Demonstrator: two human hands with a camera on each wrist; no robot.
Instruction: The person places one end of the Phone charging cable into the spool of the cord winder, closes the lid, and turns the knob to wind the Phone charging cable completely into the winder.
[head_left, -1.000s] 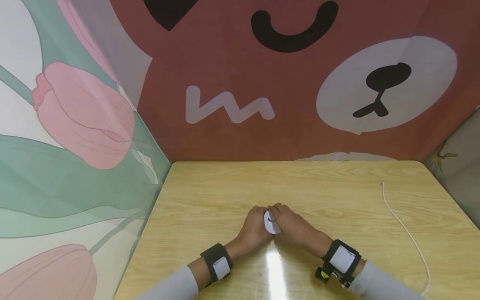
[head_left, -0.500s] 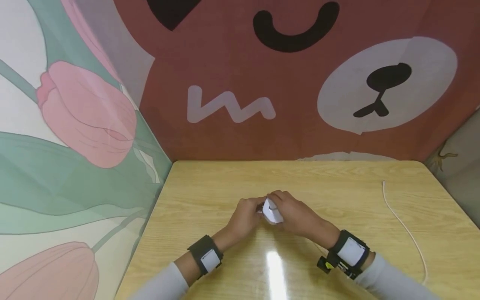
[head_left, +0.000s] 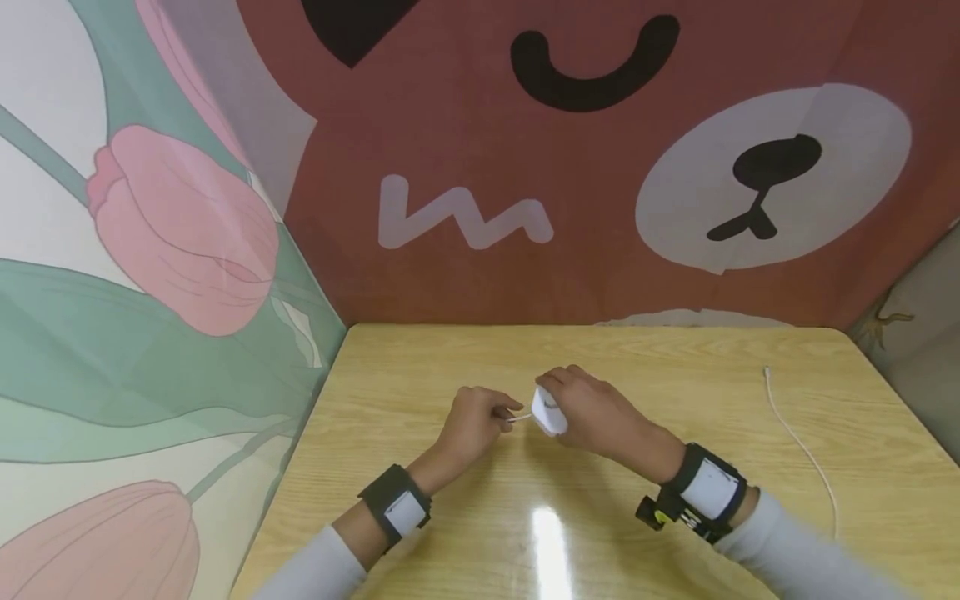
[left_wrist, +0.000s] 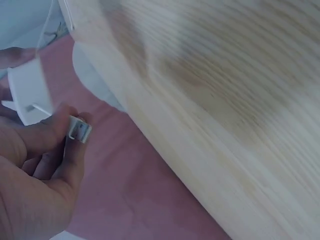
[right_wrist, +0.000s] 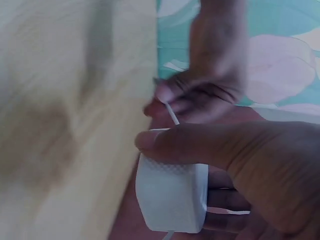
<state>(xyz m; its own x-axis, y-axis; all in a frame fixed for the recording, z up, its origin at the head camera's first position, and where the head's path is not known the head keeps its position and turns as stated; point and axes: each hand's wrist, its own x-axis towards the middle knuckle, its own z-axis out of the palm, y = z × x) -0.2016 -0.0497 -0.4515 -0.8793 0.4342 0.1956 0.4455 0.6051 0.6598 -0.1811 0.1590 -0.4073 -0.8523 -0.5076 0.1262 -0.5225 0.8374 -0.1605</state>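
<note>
My right hand (head_left: 600, 412) grips a white boxy device (head_left: 550, 414) above the middle of the table. In the right wrist view its thumb lies across a textured patch on the white device (right_wrist: 170, 200). A thin white cable comes out of each end. My left hand (head_left: 467, 427), just to the left, pinches the near end of this cable (head_left: 521, 417). The left wrist view shows a small metal-ended plug (left_wrist: 80, 130), like a USB plug, between the thumb and fingers. A short stretch of cable spans the gap between plug and device. My right fingers partly hide the device.
A white cord (head_left: 806, 454) lies curved on the right side of the wooden table (head_left: 420, 358), its lower part hidden by the right sleeve. Printed cloth walls (head_left: 465, 283) rise behind the table and at its left.
Both hands, at first together around the white device, have moved apart and away from me. The left has drawn the cable out leftward. The cord at right has shifted slightly left.
</note>
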